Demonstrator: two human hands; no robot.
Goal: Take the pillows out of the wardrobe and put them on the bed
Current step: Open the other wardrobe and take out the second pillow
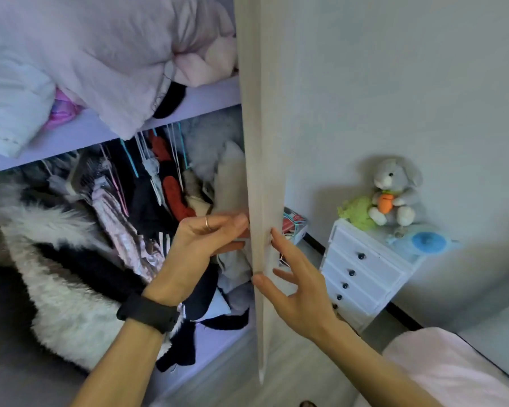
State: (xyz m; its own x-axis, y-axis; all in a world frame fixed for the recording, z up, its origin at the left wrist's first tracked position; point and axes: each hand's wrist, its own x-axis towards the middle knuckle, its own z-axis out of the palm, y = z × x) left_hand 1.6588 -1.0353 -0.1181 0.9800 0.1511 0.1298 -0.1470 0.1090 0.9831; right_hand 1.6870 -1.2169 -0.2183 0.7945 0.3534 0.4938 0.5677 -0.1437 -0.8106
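The wardrobe stands open, its pale wooden door (260,142) seen edge-on in the middle. My left hand (206,239) grips the door's edge from the inside at about waist height. My right hand (294,286) lies against the same edge from the outside, fingers spread. A pale pink pillow (94,57) lies on the upper shelf (209,96) at top left, overhanging it, with a white pillow (9,113) beside it on the left. A corner of the bed (453,374) with pink bedding shows at bottom right.
Clothes hang on a rail under the shelf, with a white and black fluffy coat (59,274) at the left. A white chest of small drawers (362,274) stands against the wall at the right, topped by a grey plush rabbit (394,189).
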